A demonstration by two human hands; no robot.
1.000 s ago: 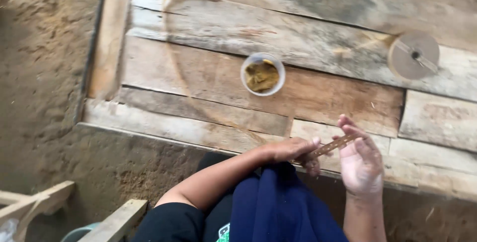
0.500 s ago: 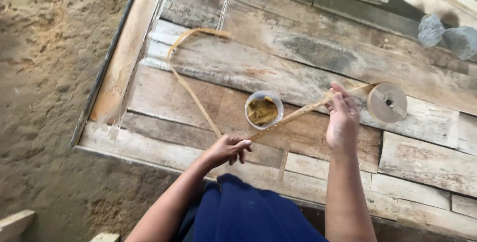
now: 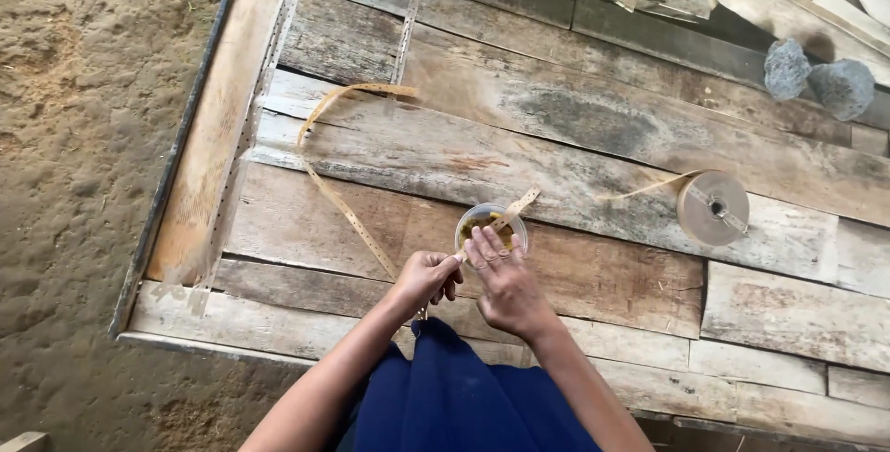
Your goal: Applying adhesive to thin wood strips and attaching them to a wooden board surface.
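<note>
My left hand (image 3: pixel 425 278) pinched the perforated tan strip (image 3: pixel 345 211); my right hand (image 3: pixel 505 287) pressed its end over the glue cup (image 3: pixel 490 228) just ahead, apparently mid-coating. Most of the strip lay loose, leftward.

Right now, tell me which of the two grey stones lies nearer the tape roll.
The left stone, the smaller one; the other stone sits farther right, away from the tape roll.

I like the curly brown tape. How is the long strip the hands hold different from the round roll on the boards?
The strip is unrolled, stretching and looping across the planks; the roll is wound into a tight disc. The left hand and right hand pinch the strip near the small cup; nobody touches the roll. Both are the same tan tape.
</note>
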